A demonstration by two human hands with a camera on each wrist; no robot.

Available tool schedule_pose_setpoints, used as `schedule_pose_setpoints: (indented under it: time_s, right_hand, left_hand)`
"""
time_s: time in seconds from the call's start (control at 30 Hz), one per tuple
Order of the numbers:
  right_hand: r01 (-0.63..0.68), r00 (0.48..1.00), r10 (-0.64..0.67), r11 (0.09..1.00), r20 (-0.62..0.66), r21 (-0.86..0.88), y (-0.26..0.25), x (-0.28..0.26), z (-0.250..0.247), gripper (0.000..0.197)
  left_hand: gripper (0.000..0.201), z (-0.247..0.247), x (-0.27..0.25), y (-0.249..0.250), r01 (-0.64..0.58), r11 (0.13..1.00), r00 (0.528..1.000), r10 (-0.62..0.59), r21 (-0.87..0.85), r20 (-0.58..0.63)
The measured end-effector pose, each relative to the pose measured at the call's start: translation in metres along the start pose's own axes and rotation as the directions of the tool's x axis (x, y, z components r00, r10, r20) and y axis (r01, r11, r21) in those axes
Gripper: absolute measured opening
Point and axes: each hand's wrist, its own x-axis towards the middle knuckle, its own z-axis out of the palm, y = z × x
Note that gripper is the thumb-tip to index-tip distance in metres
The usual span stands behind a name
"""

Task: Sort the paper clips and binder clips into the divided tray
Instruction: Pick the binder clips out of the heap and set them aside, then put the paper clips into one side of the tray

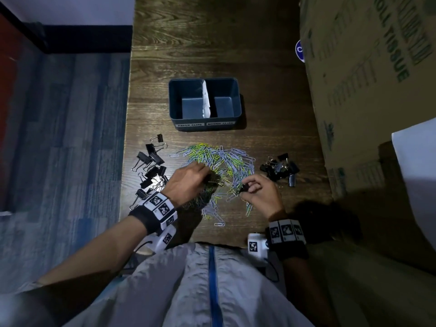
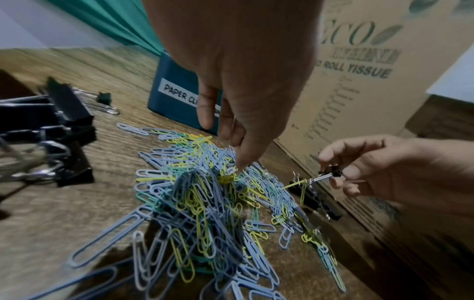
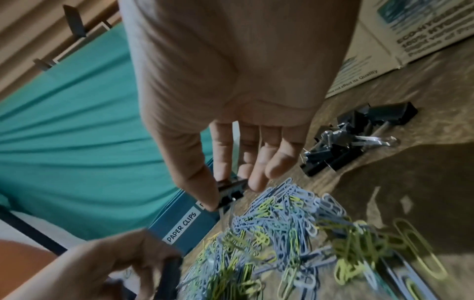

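Observation:
The blue divided tray stands mid-table, labelled PAPER CLIPS on the left and BINDER CLIPS on the right; both compartment floors show bare. In front of it spreads a heap of blue, yellow and green paper clips. My left hand reaches down into the heap, and its fingertips pinch a small dark binder clip, hidden in the left wrist view. My right hand pinches a small black binder clip just above the heap's right side.
Large black binder clips lie left of the heap near the table's left edge. Small ones lie in a bunch to the right. A tall cardboard box walls off the right side.

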Motion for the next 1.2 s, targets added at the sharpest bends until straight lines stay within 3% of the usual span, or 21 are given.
schedule_pose_setpoints:
  time_s: [0.1, 0.2, 0.37, 0.43, 0.53, 0.63, 0.73, 0.83, 0.93, 1.03, 1.2]
  right_hand:
    - [0.044, 0.996, -0.048, 0.998, -0.071, -0.049, -0.002, 0.006, -0.003, 0.037]
    - [0.018, 0.998, -0.016, 1.000, -0.068, 0.026, -0.003, 0.009, -0.003, 0.032]
    - [-0.049, 0.997, 0.045, 0.997, 0.063, 0.054, -0.005, 0.009, -0.006, 0.033]
    - [-0.080, 0.995, 0.078, 0.996, 0.064, 0.030, -0.004, 0.009, -0.006, 0.030]
    - [-0.077, 0.997, 0.077, 0.997, 0.012, 0.008, -0.005, 0.012, -0.006, 0.028]
    - [-0.015, 0.987, -0.006, 0.991, -0.161, -0.131, -0.010, 0.014, -0.015, 0.024]
    - [-0.019, 0.922, -0.034, 0.991, -0.385, -0.134, -0.002, 0.022, -0.033, 0.019]
    - [-0.105, 0.844, 0.042, 0.990, -0.534, -0.089, 0.015, 0.035, -0.051, 0.020]
    - [-0.208, 0.802, 0.125, 0.975, -0.584, -0.078, 0.026, 0.048, -0.059, 0.019]
    - [-0.269, 0.820, 0.167, 0.957, -0.547, -0.112, 0.036, 0.054, -0.057, 0.018]
    - [-0.256, 0.864, 0.158, 0.955, -0.478, -0.147, 0.049, 0.055, -0.052, 0.023]
  left_hand:
    - [0.043, 0.001, -0.013, -0.012, 0.026, 0.999, 0.999, -0.027, -0.032, -0.029]
    - [0.040, -0.001, -0.026, -0.023, 0.099, 0.994, 0.995, -0.101, -0.053, -0.020]
    - [0.038, 0.001, -0.043, -0.035, 0.251, 0.961, 0.968, -0.252, -0.116, 0.014]
    - [0.036, -0.001, -0.045, -0.042, 0.376, 0.914, 0.922, -0.385, -0.155, -0.036]
    - [0.038, -0.008, -0.045, -0.062, 0.549, 0.818, 0.811, -0.571, -0.169, -0.131]
    - [0.043, -0.015, -0.045, -0.081, 0.644, 0.749, 0.730, -0.663, -0.157, -0.168]
    - [0.045, -0.016, -0.047, -0.097, 0.694, 0.708, 0.690, -0.706, -0.134, -0.157]
    - [0.045, -0.014, -0.048, -0.104, 0.711, 0.690, 0.676, -0.723, -0.131, -0.139]
    - [0.047, -0.011, -0.048, -0.105, 0.734, 0.668, 0.661, -0.744, -0.125, -0.093]
    - [0.049, -0.007, -0.047, -0.107, 0.734, 0.668, 0.667, -0.743, -0.127, -0.053]
    - [0.050, -0.009, -0.046, -0.108, 0.681, 0.717, 0.720, -0.692, -0.145, -0.041]
